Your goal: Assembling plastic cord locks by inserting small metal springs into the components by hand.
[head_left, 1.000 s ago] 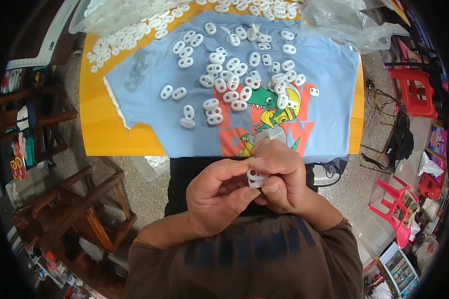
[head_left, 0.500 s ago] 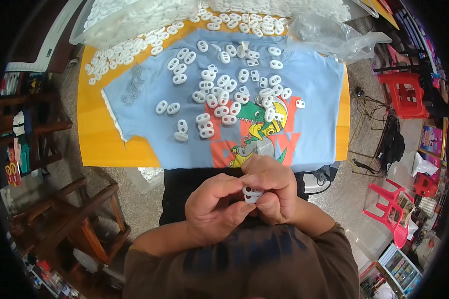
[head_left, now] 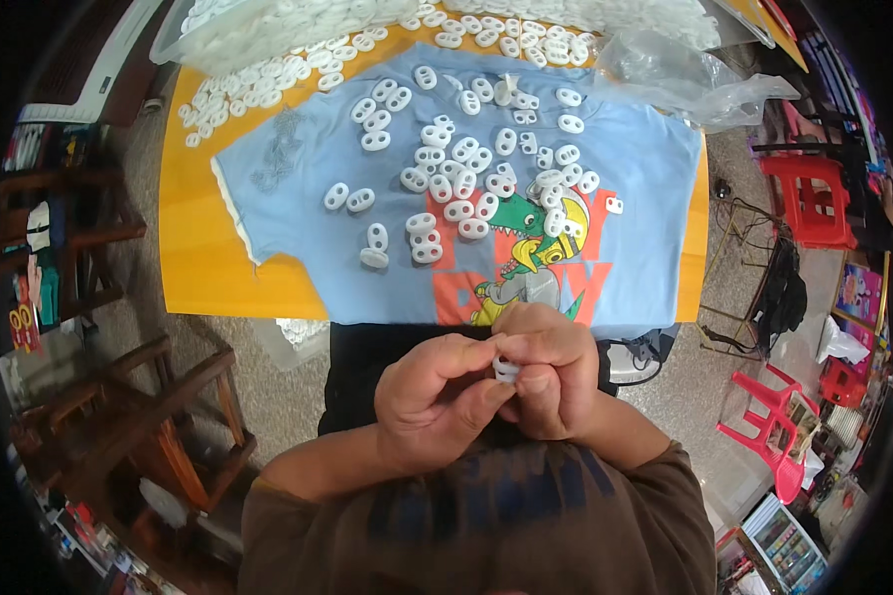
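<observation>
Close to my body, just off the table's front edge, a small white two-hole cord lock (head_left: 506, 371) is pinched between both hands. My left hand (head_left: 432, 392) grips it from the left with thumb and fingers. From the right, my right hand (head_left: 551, 367) closes on it with the thumb below and the fingers curled above. Fingers cover much of the piece. Past my hands, many loose white oval cord locks (head_left: 464, 184) lie scattered on a light blue T-shirt (head_left: 318, 253) with a cartoon crocodile print (head_left: 514, 218). Some rest on each other.
The T-shirt lies over a yellow-orange table (head_left: 193, 268). More white oval pieces (head_left: 258, 84) edge its back, before clear tubs (head_left: 208, 50) full of them. A crumpled plastic bag (head_left: 685, 89) sits back right. Wooden stools (head_left: 169, 436) stand left, red stools (head_left: 809, 203) right.
The view has tilted slightly, so the table sits a little higher and further right. Both hands keep their pinch; the cord lock has turned and less of its holes shows.
</observation>
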Tool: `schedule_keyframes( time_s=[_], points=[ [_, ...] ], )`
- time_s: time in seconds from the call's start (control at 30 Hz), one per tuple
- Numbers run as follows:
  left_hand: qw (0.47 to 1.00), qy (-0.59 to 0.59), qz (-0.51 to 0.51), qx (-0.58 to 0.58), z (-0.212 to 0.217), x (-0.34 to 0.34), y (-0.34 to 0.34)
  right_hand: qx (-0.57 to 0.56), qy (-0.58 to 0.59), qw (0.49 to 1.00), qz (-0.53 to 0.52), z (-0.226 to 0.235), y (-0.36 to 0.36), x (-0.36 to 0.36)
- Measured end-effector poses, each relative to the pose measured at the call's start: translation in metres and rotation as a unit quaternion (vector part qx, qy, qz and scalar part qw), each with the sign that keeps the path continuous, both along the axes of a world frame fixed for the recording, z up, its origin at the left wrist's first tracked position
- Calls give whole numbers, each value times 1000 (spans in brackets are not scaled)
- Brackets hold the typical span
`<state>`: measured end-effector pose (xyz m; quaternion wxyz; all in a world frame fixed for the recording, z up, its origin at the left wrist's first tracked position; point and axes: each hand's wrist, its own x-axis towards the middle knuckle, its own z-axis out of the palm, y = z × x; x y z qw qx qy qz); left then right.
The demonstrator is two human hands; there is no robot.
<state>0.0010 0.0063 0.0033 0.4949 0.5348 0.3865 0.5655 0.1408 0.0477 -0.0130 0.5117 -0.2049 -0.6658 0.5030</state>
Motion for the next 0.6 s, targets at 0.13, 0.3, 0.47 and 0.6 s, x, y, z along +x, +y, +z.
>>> schedule_keyframes(
  time_s=[0.13,0.3,0.47,0.6],
  points=[
    [996,-72,3,-45,-2,6,-2,2,14,1000,-1,-3,0,1],
    [996,-75,-16,-35,-3,7,1,-4,14,1000,-1,0,1,3],
    [1000,20,-7,-22,-2,3,7,-28,30,999,-8,0,-3,4],
    [996,77,-8,46,-3,0,9,-17,32,999,3,1,-2,4]
  ],
)
